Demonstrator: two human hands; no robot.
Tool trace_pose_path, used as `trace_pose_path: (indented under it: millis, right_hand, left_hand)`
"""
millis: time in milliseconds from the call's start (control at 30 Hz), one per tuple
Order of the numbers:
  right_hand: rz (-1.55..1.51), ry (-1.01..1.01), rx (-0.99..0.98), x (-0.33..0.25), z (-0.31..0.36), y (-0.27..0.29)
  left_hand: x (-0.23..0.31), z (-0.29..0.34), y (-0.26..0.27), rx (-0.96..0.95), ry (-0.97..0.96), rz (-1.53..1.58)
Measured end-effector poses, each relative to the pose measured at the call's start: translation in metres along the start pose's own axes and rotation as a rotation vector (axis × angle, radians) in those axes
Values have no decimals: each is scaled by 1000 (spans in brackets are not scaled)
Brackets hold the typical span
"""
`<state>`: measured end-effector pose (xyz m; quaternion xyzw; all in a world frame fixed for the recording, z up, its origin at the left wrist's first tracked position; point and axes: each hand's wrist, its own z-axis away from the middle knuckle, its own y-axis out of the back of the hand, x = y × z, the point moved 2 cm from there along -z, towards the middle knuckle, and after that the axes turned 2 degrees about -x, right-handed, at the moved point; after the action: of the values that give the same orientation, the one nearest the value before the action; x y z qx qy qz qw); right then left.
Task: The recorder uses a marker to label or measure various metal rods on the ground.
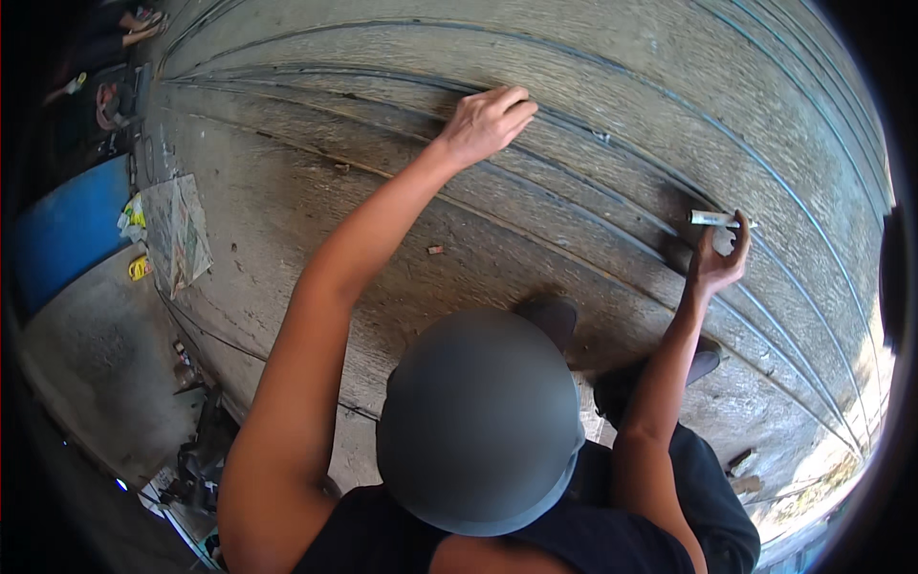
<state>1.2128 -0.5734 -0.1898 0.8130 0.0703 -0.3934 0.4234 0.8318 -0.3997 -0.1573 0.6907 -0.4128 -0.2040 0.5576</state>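
Note:
Several long, thin metal rods (612, 165) lie across the rough concrete floor, bending from upper left to lower right in the head view. My left hand (488, 124) reaches far forward, its fingers curled down on one of the dark rods. Farther right and nearer to me, my right hand (719, 263) is over the rods. Between its thumb and fingers it pinches a white marker pen (712, 219), which lies roughly crosswise. Part of the pen is behind the fingers.
A rounded grey helmet (483, 421) covers the lower middle. Dark shoes (550, 320) stand by the rods. At left are a blue panel (76, 230), a plastic sheet (182, 234) and a yellow package (140, 268). Another person's hand (143, 33) shows at upper left.

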Motion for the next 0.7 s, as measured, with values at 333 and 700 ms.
trace_pose_path:
  millis: [333, 700]
  right_hand:
    - [-197, 141, -315, -83, -13, -62]
    - [-347, 141, -407, -127, -46, -100]
  left_hand:
    - [-75, 55, 65, -183, 330, -174]
    - [-81, 53, 67, -205, 417, -165]
